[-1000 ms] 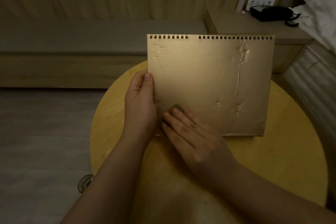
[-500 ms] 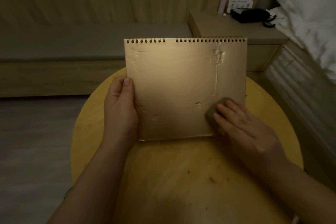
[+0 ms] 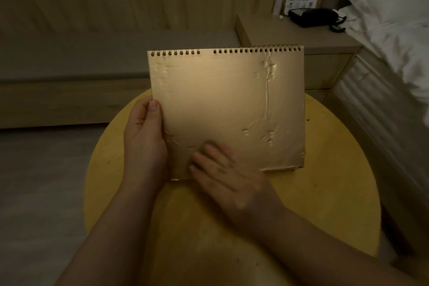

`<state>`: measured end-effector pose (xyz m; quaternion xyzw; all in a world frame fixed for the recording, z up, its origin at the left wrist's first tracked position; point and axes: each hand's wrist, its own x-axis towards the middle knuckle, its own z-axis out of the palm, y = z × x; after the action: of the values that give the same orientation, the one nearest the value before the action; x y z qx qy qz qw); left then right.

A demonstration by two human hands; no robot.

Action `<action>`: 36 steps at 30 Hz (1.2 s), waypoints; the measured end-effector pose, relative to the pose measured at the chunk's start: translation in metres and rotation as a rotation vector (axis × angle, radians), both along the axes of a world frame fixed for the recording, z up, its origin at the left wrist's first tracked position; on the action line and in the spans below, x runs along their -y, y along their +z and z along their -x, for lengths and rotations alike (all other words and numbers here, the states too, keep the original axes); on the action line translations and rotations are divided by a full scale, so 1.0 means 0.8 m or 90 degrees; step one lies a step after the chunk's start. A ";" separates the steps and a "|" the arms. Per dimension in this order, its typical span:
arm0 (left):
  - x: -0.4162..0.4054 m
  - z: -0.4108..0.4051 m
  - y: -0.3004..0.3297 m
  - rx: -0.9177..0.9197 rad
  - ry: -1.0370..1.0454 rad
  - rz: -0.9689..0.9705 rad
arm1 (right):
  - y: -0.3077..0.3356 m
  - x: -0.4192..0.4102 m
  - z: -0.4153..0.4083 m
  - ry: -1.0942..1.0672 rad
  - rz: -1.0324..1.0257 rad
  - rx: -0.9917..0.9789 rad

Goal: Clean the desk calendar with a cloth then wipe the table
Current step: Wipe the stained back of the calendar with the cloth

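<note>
On a round yellow tabletop (image 3: 325, 193), a gold desk calendar (image 3: 222, 104) stands upright. Left hand (image 3: 144, 137) grips its 9 o'clock edge; right hand (image 3: 222, 169) fingers press a small cloth (image 3: 210, 143) flat near 6 o'clock.

desk calendar (image 3: 227, 104): glossy gold card, dented, wire spiral | table (image 3: 325, 193): smooth yellow wood
</note>
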<state>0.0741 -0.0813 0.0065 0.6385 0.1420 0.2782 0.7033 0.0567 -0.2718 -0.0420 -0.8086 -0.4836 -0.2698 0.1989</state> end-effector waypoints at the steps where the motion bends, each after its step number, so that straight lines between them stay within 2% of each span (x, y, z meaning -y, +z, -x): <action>1: 0.000 0.000 0.001 0.003 -0.003 -0.007 | 0.000 -0.017 0.004 0.021 0.004 0.004; 4: 0.000 0.002 0.002 0.012 -0.017 -0.024 | 0.002 -0.038 0.010 0.042 0.030 0.015; 7: -0.002 0.001 0.001 0.009 -0.015 -0.022 | 0.007 -0.014 0.008 0.019 0.052 0.008; 14: -0.002 0.000 -0.002 -0.008 -0.006 -0.021 | 0.023 0.142 -0.015 -0.118 0.149 -0.031; 18: 0.000 0.001 0.000 -0.026 0.003 -0.011 | 0.034 0.191 -0.028 -0.135 0.198 -0.036; 20: 0.001 0.000 0.000 -0.030 0.010 -0.011 | 0.035 0.186 -0.031 -0.132 0.180 -0.011; 22: 0.001 -0.002 0.001 -0.026 0.015 -0.013 | 0.038 0.181 -0.031 -0.159 0.093 -0.014; 23: 0.001 -0.002 0.001 -0.023 0.016 -0.014 | 0.044 0.179 -0.031 -0.197 0.018 -0.058; 25: 0.001 -0.002 0.001 -0.020 0.017 -0.012 | 0.061 0.179 -0.039 -0.329 -0.160 -0.231; 27: 0.002 -0.003 0.002 -0.025 0.015 -0.011 | 0.076 0.178 -0.057 -0.436 -0.286 -0.483; 28: 0.003 -0.004 0.003 -0.026 0.011 -0.010 | 0.080 0.177 -0.066 -0.442 -0.332 -0.607; 29: 0.003 -0.004 0.003 -0.025 0.007 -0.005 | 0.084 0.175 -0.074 -0.416 -0.352 -0.701; 31: 0.002 -0.005 0.004 -0.026 0.001 0.006 | 0.092 0.165 -0.081 -0.349 -0.284 -0.799; 34: -0.001 -0.005 0.004 -0.033 -0.007 0.031 | 0.102 0.147 -0.079 -0.316 -0.176 -0.877; 36: -0.005 -0.007 0.005 -0.040 -0.011 0.044 | 0.114 0.142 -0.081 -0.310 -0.195 -0.916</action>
<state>0.0794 -0.0775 0.0106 0.6233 0.1679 0.2467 0.7228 0.1218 -0.3856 0.0490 -0.8318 -0.0010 0.2221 0.5087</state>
